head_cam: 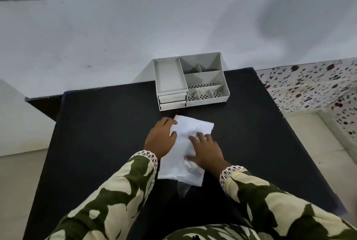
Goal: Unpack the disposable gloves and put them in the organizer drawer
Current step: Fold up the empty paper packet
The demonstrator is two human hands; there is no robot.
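A flat pack of disposable gloves point(188, 129) in thin translucent white plastic lies on the black table point(100, 133), in front of me. My left hand point(161, 140) grips the pack's left edge near its far corner, thumb on top. My right hand point(206, 150) lies flat on the pack's right side, fingers spread, pressing it down. Behind the pack stands a light grey organizer point(207, 77) with several open top compartments. Its two small drawers point(172, 101), stacked at the front left, are both closed.
A white wall point(173, 17) rises directly behind the organizer. The table's right edge drops to a floral-patterned surface point(313, 87) and a pale floor. A dark ledge point(44, 102) juts out at the table's far left.
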